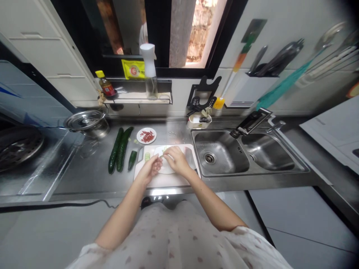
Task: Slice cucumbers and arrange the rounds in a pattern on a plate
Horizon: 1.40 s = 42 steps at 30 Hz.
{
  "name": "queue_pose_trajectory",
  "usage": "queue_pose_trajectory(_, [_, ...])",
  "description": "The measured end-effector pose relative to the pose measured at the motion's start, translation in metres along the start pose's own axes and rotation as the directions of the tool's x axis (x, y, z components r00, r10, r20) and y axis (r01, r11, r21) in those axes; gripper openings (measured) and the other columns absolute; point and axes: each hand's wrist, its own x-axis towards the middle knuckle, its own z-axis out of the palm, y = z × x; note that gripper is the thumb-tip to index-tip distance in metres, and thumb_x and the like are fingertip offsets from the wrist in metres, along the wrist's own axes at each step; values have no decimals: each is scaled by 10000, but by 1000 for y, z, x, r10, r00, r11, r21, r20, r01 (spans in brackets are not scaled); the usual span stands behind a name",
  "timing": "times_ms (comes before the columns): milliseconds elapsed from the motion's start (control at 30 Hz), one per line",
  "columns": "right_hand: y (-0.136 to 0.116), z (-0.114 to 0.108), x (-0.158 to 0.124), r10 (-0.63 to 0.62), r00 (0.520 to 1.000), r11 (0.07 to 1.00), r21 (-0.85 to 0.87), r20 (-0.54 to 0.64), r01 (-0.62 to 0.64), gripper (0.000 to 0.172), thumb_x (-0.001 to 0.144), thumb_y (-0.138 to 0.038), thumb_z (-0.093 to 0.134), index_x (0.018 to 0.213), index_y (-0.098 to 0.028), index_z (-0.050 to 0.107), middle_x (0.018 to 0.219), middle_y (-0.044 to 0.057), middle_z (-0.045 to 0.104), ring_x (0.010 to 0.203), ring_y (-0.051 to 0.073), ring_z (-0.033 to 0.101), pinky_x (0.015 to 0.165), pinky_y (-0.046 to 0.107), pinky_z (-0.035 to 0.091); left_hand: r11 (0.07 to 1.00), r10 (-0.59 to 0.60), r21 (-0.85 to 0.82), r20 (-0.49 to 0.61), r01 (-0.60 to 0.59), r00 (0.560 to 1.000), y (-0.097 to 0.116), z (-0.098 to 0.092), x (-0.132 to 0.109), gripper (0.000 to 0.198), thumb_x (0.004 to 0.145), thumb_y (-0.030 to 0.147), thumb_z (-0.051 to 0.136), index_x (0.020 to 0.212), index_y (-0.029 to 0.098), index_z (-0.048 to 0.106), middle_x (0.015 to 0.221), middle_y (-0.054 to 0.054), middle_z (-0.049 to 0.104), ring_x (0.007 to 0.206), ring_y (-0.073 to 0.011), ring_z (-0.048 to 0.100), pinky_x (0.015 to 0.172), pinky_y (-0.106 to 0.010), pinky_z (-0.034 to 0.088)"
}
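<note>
Presently, the left hand point(152, 169), fingers curled, and right hand point(177, 160), fingers bent downward, sit close together over a white plate point(167, 170) on the cutting board point(168, 182); whether either pinches anything cannot be determined. Pale green slices point(147, 156) lie left of the plate, the cut cucumber point(132, 160) just beyond the board. Arranging slices appears in hand; the next move would call for light fingertip placement.

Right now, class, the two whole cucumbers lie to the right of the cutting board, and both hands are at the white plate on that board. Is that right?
Not quite: the two whole cucumbers lie to the left of the cutting board, as the head view shows. The left hand and right hand are indeed at the white plate on it.
</note>
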Motion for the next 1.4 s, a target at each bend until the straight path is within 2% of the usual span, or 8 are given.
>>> queue_pose_trajectory(133, [3,-3,-1,-42,999,999,-6,16,42,220,951,-284,431,892,-204,627,920,62,629,902,190,513,882,340,380,992,-56,-106,79,65,995,8,1,2,368,641,460,726,803,145,629,673,1,595,480,-42,461,396,-150,239])
queue_pose_trajectory(300, [6,-2,-4,-56,998,998,21,-15,56,193,944,-269,450,877,-196,616,899,64,629,892,190,519,863,339,391,988,11,-152,51,-3,999,12,4,2,369,531,365,814,776,154,636,699,13,601,528,-43,464,414,-141,232])
queue_pose_trajectory(600, [7,1,-5,46,999,996,71,-16,-45,164,908,-257,482,837,-190,614,861,46,629,858,171,532,824,305,402,968,188,-160,-36,-191,982,8,10,6,319,541,286,802,785,142,655,672,18,602,593,-65,517,528,-168,351])
queue_pose_trajectory(733, [7,4,-6,144,989,981,133,-19,-140,141,870,-247,507,826,-185,625,826,29,637,815,152,546,774,271,415,945,299,-111,-79,-307,951,3,12,10,328,561,287,798,811,147,637,662,27,606,601,-76,534,580,-189,388])
queue_pose_trajectory(900, [9,7,-4,256,966,937,255,-35,-239,128,824,-243,530,796,-171,633,786,16,653,759,134,574,719,241,428,888,457,0,-125,-461,881,0,15,13,284,598,285,779,795,153,624,691,13,629,657,-104,579,661,-223,447])
queue_pose_trajectory(1067, [13,9,-4,333,942,880,370,-33,-297,145,797,-255,534,738,-164,630,750,13,659,733,128,589,712,241,439,843,537,68,-133,-533,833,-3,19,15,262,623,299,768,789,159,622,705,0,641,674,-118,602,666,-234,472])
queue_pose_trajectory(1233, [19,9,-5,391,920,829,437,-8,-349,152,765,-263,534,690,-166,623,703,10,645,701,131,585,702,250,453,847,531,60,-153,-528,834,-7,27,20,273,619,310,770,789,161,616,709,-6,642,677,-122,604,660,-236,478])
queue_pose_trajectory(1400, [30,8,-9,458,888,800,418,38,-430,164,753,-276,536,685,-163,634,671,10,638,671,132,585,668,245,460,875,480,5,-126,-483,868,-16,33,28,307,605,303,772,827,161,613,707,-5,647,670,-124,607,654,-238,478])
